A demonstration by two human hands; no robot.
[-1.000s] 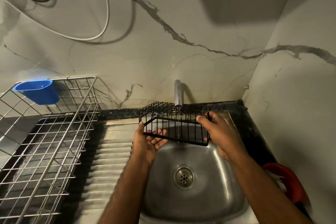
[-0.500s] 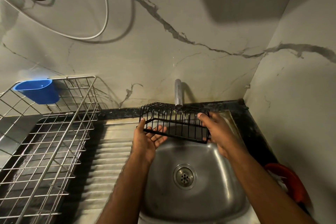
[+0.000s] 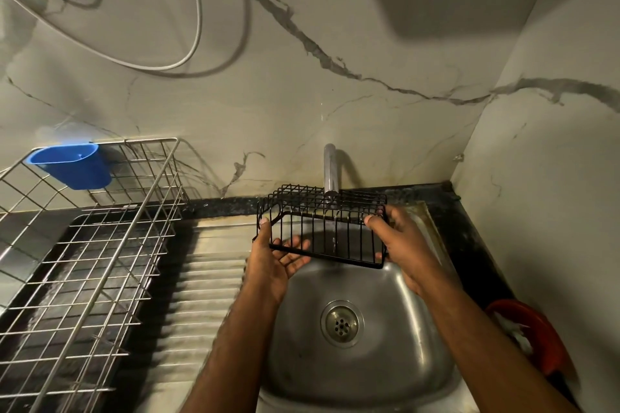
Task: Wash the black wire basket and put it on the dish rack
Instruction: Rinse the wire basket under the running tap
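Note:
The black wire basket point(image 3: 322, 225) hangs over the steel sink point(image 3: 385, 329), right under the faucet point(image 3: 330, 173), with a thin stream of water running through it. My left hand point(image 3: 273, 256) holds its left end, thumb on the upper rim and fingers under the lower edge. My right hand point(image 3: 399, 241) grips the right end, thumb over the top wire. The silver wire dish rack point(image 3: 100, 245) stands to the left on the counter.
A blue plastic cup point(image 3: 73, 166) hangs on the rack's back rim. The ribbed drainboard point(image 3: 204, 295) lies between rack and sink. A red object point(image 3: 533, 335) sits at the right edge by the wall. Cables loop on the marble wall above.
The basket has tipped slightly between my hands under the water stream; both hands keep their grip and stay in nearly the same place.

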